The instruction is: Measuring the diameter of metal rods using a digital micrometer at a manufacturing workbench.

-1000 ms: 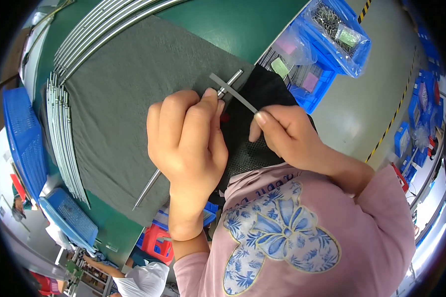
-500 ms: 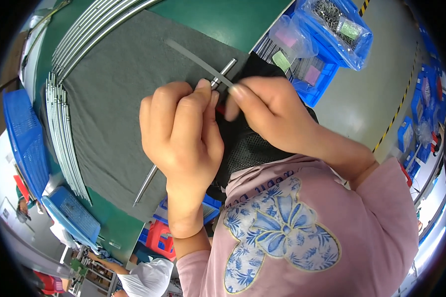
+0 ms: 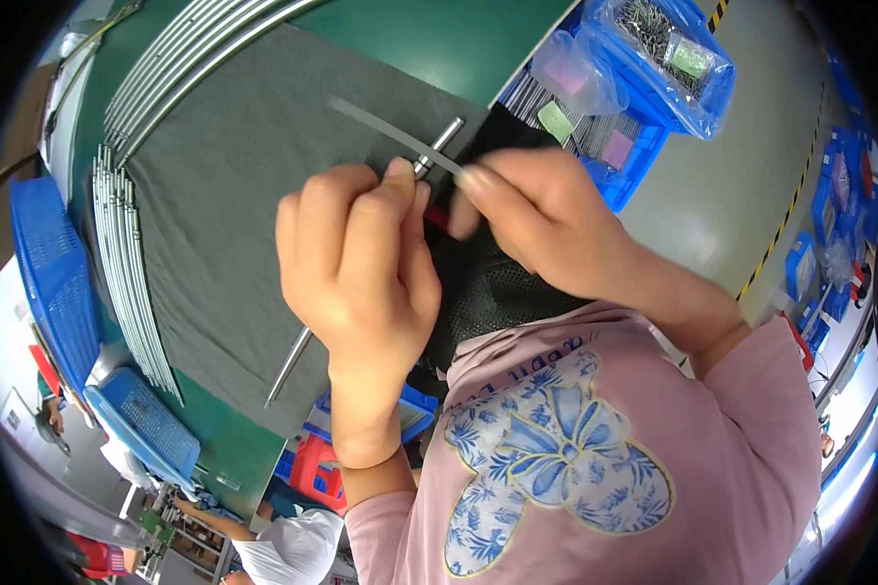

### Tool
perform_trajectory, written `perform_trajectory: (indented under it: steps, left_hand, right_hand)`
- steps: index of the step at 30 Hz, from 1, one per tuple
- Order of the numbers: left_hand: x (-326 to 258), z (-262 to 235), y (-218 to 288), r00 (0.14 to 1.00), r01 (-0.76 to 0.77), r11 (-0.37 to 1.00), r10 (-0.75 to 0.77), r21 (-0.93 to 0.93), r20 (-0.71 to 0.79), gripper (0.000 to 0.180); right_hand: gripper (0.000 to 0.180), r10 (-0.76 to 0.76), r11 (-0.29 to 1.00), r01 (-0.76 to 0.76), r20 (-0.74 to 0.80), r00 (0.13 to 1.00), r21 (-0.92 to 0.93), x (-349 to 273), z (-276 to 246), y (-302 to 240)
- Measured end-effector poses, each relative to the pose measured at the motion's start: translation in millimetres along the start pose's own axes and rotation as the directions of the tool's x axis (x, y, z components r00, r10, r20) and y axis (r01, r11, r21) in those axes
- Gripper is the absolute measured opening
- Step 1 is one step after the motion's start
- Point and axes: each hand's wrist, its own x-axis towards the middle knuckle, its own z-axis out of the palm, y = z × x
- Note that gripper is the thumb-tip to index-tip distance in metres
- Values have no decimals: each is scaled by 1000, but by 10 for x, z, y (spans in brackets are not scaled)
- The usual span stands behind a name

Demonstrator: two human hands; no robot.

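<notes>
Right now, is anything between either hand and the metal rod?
Nothing visible. The left hand is wrapped around the metal rod, and the right hand pinches a thin grey strip at the rod's top end, above the grey mat.

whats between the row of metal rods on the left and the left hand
In the head view, only bare grey felt mat lies between the row of metal rods and the left hand.

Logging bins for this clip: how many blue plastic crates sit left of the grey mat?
2: one blue crate at the far left edge, another blue crate lower left below it. More may be hidden.
</notes>
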Motion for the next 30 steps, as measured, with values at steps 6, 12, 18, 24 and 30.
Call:
perform_trajectory:
  steps: [6,12,18,24,30]
  left_hand:
    - [-28,-14,32,998,59,998,-59,9,36,17]
    - [-42,-33,48,994,106,993,-108,58,29,17]
    - [-13,-7,65,983,183,983,-183,-5,-19,15]
    - [-13,-17,65,989,147,989,-147,9,-7,15]
    - [-33,-13,48,988,155,988,-155,-20,-8,14]
  right_hand:
    - [32,29,997,-31,-36,999,-68,-263,-20,299]
    - [23,28,971,-33,23,999,237,-391,-164,469]
    - [20,-170,970,224,-395,903,93,-13,-72,451]
    - [15,-63,929,179,-338,939,324,32,58,341]
    - [17,-183,920,298,-393,901,254,49,99,198]
